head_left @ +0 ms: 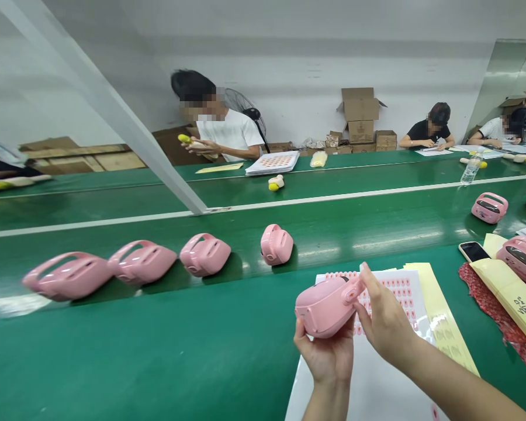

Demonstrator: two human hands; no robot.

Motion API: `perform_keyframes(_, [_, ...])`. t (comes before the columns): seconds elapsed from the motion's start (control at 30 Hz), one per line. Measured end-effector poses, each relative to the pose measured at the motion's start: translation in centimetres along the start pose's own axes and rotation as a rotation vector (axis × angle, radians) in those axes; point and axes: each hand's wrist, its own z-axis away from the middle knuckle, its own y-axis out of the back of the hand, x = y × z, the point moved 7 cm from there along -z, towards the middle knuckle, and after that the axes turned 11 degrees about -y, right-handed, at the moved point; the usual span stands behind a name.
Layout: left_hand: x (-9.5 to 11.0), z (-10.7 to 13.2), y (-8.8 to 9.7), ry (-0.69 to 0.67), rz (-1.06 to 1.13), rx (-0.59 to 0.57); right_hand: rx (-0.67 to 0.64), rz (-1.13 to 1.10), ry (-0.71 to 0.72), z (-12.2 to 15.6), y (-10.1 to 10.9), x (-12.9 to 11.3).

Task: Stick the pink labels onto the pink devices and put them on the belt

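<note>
My left hand (pixel 328 354) is wrapped round the underside of a pink plastic device with a carry handle (pixel 322 307), which looks like a small portable speaker. It is tilted above the green bench. My right hand (pixel 388 321) has its thumb and fingers against the handle's pivot end, on the device's right side; whether a small sticker is under the fingertips is hidden. Below both hands lies a white sheet with rows of small pink-and-red stickers (pixel 401 295). A yellow backing sheet (pixel 447 327) sticks out from under its right side.
Several pink devices (pixel 205 255) stand along the green conveyor belt (pixel 241 234). At right are a phone (pixel 474 252), a yellow envelope (pixel 508 301) and red bubble wrap (pixel 486 295). A slanted white post (pixel 114 111) rises at left. Co-workers (pixel 241 131) sit across the belt.
</note>
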Motion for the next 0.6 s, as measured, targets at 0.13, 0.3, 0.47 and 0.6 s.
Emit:
perform_keyframes(0.13, [-0.8, 0.3, -1.0, 0.135, 0.116, -0.223, -0.174, -0.302, -0.28, 0.1, -1.2, 2.4])
perform_keyframes(0.3, [-1.1, 0.6, -1.1, 0.214, 0.147, -0.37, -0.19, -0.572, -0.475, 0.7, -3.0, 3.6])
perform_keyframes(0.47, [1.8, -0.7, 1.7, 0.144, 0.042, -0.407, -0.15, -0.416, -0.495, -0.6, -5.0, 7.9])
perform_keyframes(0.6, [4.0, -1.3, 4.0, 0.125, -0.079, -0.397, -0.234, -0.206, -0.478, -2.2, -7.6, 11.9])
